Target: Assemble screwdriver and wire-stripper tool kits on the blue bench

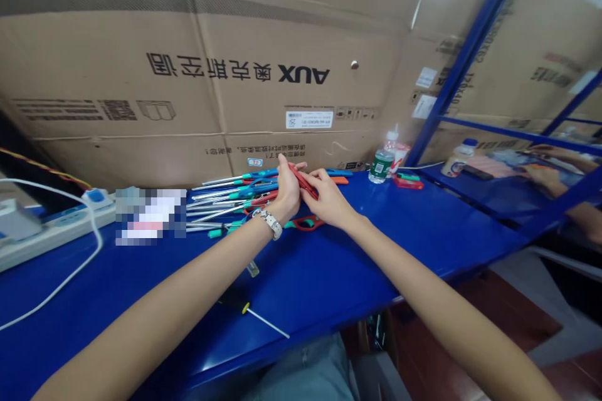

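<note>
Near the middle of the frame, both hands meet at a red piece (305, 183) held above the desk (376, 238). The right hand (327, 196) is closed on it, with the fingers bent and the thumb pressed near its lower end. The left hand (288, 191), with a light-coloured watch (269, 223) at the wrist, is cupped against the piece's other side; its fingers are partly hidden, so I cannot tell whether they are closed on it. Behind and under the hands, a loose pile of long metal rods with coloured handles (251, 193) spreads toward the left of the frame. A thin tool with a yellow collar (245, 307) lies at the lower centre. A clear bottle (380, 164) stands right of centre, beside a red and white item (400, 155).
</note>
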`<state>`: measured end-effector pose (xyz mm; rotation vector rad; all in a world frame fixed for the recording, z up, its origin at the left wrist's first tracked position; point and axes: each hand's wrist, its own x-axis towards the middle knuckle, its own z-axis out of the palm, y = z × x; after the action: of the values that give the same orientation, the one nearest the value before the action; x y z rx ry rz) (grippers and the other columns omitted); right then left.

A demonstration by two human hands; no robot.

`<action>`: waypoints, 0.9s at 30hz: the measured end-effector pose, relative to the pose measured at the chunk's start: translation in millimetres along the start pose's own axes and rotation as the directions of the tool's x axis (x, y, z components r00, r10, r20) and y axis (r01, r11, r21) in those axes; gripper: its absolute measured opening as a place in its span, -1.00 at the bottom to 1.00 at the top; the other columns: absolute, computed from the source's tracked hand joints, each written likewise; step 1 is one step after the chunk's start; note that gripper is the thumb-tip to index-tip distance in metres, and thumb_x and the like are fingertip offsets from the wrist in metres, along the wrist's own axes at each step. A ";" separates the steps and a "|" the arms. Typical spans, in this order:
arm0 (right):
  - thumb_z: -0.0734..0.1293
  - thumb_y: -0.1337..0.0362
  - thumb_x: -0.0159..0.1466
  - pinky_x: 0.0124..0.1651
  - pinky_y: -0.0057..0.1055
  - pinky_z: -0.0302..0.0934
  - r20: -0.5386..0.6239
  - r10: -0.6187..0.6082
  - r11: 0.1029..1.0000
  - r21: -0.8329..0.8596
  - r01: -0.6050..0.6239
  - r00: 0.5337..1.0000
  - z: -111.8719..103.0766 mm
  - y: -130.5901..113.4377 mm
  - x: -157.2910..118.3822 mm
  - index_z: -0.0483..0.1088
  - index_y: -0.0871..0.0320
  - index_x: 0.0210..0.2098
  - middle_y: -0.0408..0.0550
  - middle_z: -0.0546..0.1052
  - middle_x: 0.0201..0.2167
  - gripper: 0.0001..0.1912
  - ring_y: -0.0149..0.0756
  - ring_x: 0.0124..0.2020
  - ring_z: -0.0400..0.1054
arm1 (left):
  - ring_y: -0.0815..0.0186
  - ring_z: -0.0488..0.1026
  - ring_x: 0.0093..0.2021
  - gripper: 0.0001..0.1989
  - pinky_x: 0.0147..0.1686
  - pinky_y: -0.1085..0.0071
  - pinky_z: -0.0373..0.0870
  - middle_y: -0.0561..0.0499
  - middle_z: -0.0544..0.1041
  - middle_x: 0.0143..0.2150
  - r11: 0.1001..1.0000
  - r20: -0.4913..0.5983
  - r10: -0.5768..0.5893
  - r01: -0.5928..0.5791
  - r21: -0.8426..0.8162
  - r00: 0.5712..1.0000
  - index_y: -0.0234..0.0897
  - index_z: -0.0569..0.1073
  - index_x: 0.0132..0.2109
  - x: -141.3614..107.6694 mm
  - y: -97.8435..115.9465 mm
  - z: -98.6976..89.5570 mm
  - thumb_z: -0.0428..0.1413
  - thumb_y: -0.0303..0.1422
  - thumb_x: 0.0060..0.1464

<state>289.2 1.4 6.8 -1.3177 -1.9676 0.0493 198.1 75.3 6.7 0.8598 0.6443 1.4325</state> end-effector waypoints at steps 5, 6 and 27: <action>0.25 0.46 0.33 0.07 -0.24 0.29 0.129 0.044 0.991 -0.129 -0.027 0.991 -24.6 45.1 9.7 0.44 0.17 0.19 0.07 0.54 -0.12 -0.54 -0.18 -0.08 0.43 | 0.20 0.57 -0.14 -0.57 0.00 0.23 0.45 -0.10 0.57 -0.25 0.990 0.133 -0.103 0.090 0.105 0.986 -0.21 0.29 -0.34 10.9 -8.4 10.1 -0.02 0.05 0.29; 0.24 0.47 0.33 0.07 -0.24 0.28 0.133 0.070 0.985 -0.166 -0.047 0.989 -30.2 54.2 13.1 0.43 0.17 0.21 0.08 0.57 -0.09 -0.53 -0.17 -0.06 0.44 | 0.21 0.56 -0.13 -0.60 0.02 0.25 0.44 -0.10 0.57 -0.23 0.979 0.155 -0.089 0.057 0.197 0.984 -0.21 0.31 -0.33 14.6 -7.0 8.7 0.00 0.01 0.29; 0.24 0.52 0.19 0.25 -0.16 0.23 0.106 0.131 0.946 -0.312 -0.093 0.986 -11.3 125.6 61.1 0.35 0.25 0.26 0.21 0.40 0.15 -0.38 -0.05 0.18 0.33 | 0.06 0.47 -0.12 -0.83 -0.02 0.18 0.35 -0.13 0.56 -0.21 -0.074 0.754 -0.049 -0.755 0.652 0.655 -0.21 0.57 -0.21 59.4 42.8 -53.0 0.08 -0.32 0.24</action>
<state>382.5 105.5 -3.4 -1.6627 -2.0635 -0.1267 134.0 137.8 19.0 2.8226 0.9149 0.8039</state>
